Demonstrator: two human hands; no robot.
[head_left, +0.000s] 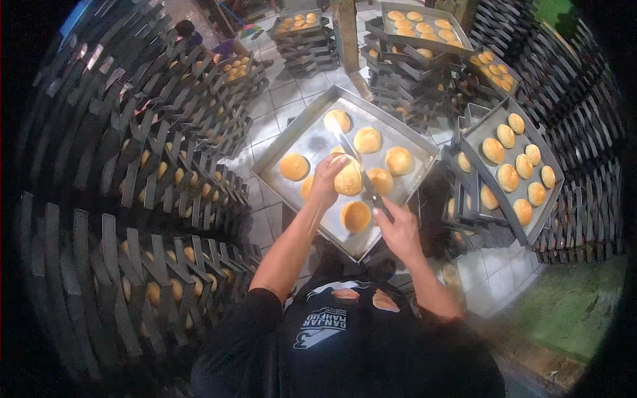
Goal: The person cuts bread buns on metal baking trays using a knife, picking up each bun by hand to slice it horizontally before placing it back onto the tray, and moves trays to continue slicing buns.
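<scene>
Over a metal tray (275, 142) of round golden buns, my left hand (326, 178) has its fingers closed round a bun (348, 180). My right hand (398, 229) grips the dark handle of a long knife (348, 147). The blade runs up and to the left along the right side of the held bun, its far end near the bun at the tray's top. Whether the blade touches the held bun cannot be made out. Several other buns lie on the tray, one (355, 217) just below the held bun.
Tall stacks of dark trays (133, 265) rise at the left, and more (577, 146) at the right. Another tray of buns (488, 182) tops a stack close on the right. Bun trays (458, 40) stand ahead beside a post (345, 36). A person (186, 30) is at the upper left.
</scene>
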